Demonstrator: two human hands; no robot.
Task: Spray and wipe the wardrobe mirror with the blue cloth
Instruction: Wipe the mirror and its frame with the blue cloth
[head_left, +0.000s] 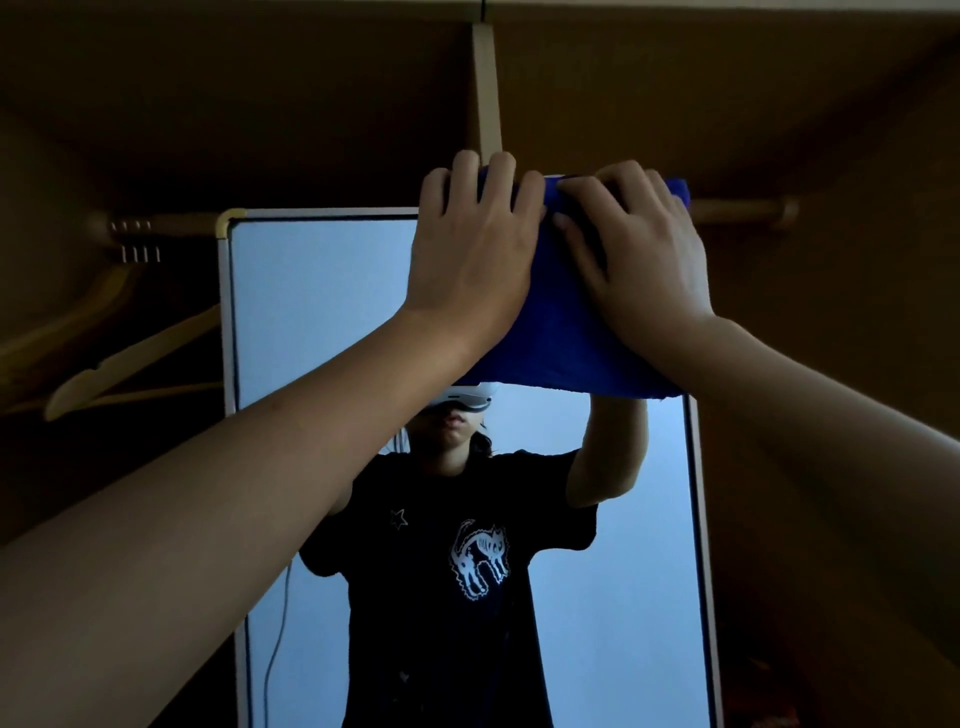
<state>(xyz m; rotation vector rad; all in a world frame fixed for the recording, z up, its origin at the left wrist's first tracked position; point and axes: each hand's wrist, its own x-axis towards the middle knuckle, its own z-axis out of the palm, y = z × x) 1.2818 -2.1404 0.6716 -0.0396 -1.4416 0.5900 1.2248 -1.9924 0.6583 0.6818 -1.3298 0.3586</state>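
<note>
While both hands press a bright blue cloth (561, 322) over the white-framed wardrobe mirror's (322, 312) top edge, upper centre of frame, fingers curl. The left hand (470, 249) and right hand (641, 244) each have their grip hooked onto the cloth.

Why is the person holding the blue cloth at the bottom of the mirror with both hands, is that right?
Not quite. The blue cloth is at the top of the mirror, not the bottom. The head view shows it draped over the mirror's upper edge. The rest is right: the left hand and the right hand both hold it there.
</note>
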